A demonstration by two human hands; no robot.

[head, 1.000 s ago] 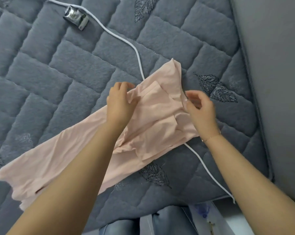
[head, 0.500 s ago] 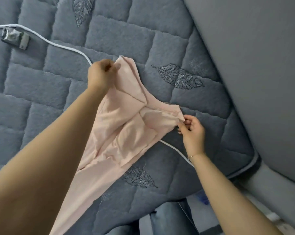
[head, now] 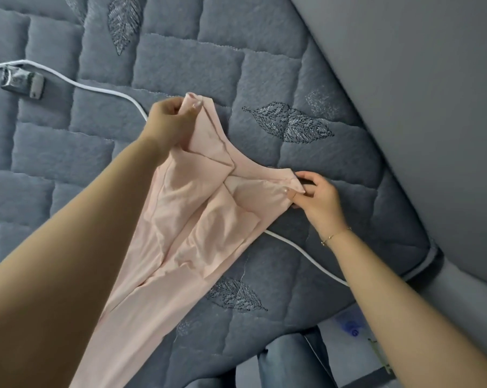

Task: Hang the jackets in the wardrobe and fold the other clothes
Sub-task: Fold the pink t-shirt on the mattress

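A pale pink garment (head: 186,219) lies stretched on the quilted grey-blue bed cover (head: 186,65), running from the middle of the view down to the lower left under my left forearm. My left hand (head: 169,119) grips its far top corner, fingers curled round the fabric. My right hand (head: 318,197) pinches the near top corner between thumb and fingers. The top edge is pulled taut between both hands. No jacket or wardrobe is in view.
A white cable (head: 102,89) crosses the bed from the left, passes under the garment and reappears (head: 306,254) below my right hand. A silver plug block (head: 22,81) lies at the left. A grey padded headboard (head: 418,93) borders the bed on the right.
My hands have spread apart along the garment's top edge, the left moving away to the far corner, the right to the near corner. The view shifted, so the plug block sits further left.
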